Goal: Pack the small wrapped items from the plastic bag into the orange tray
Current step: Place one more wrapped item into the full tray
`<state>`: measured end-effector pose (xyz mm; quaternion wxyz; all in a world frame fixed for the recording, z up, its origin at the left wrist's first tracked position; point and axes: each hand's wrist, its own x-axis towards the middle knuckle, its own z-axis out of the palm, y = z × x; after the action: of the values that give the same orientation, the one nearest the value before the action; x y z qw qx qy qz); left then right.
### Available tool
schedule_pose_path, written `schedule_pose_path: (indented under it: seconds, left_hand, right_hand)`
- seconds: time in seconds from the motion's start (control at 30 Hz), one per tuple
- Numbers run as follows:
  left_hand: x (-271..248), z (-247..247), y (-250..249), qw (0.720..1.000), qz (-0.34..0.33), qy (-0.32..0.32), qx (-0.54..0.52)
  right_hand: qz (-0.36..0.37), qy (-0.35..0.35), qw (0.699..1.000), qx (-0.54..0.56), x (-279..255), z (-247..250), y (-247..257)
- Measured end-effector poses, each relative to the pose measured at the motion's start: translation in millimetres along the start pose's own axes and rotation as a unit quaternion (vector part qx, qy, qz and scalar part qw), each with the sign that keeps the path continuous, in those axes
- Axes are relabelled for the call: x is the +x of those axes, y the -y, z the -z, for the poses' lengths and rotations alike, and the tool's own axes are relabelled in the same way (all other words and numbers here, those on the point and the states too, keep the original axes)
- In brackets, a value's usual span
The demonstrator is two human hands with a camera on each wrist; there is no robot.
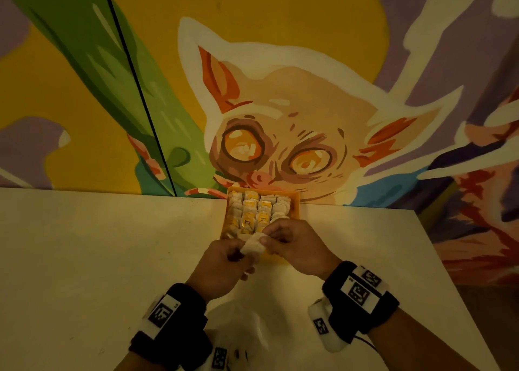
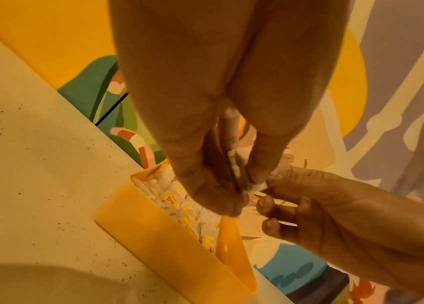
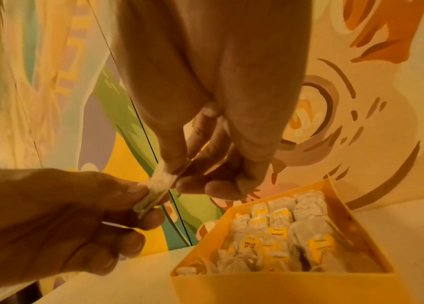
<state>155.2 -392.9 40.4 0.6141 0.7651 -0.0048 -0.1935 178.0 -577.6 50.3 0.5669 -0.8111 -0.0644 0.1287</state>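
An orange tray [image 1: 295,205] [image 2: 154,236] [image 3: 270,288] stands on the white table against the painted wall. Rows of small white wrapped items [image 1: 259,207] [image 3: 278,232] with yellow tags fill it. Just in front of the tray, both hands hold a small stack of wrapped items [image 1: 253,245] [image 2: 237,170] [image 3: 157,186] between them. My left hand [image 1: 237,254] [image 3: 138,197] pinches the near end, my right hand [image 1: 266,237] [image 2: 270,185] pinches the far end. A clear plastic bag [image 1: 241,325] lies flat on the table under my wrists.
The painted wall [image 1: 280,104] rises straight behind the tray. The table's right edge [image 1: 449,272] runs diagonally close to my right wrist. Bare white tabletop [image 1: 98,244] stretches out to the left.
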Motion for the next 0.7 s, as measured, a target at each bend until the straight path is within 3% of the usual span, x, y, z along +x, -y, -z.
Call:
schedule_pose_path:
  seconds: [0.23,0.47,0.7]
  left_hand:
    - [5,-2,1,0.999,0.028,-0.016,0.032]
    - [1,3,4,0.998,0.041,-0.006,0.055]
    - [-1,10,4,0.998,0.036,-0.009,0.052]
  right_hand:
    - [0.008,-0.036,0.994,-0.103,18,29,-4]
    - [-0.015,-0.105,0.960,-0.258,42,51,-39]
    - [-0.075,-0.064,0.922,-0.373,39,43,-53]
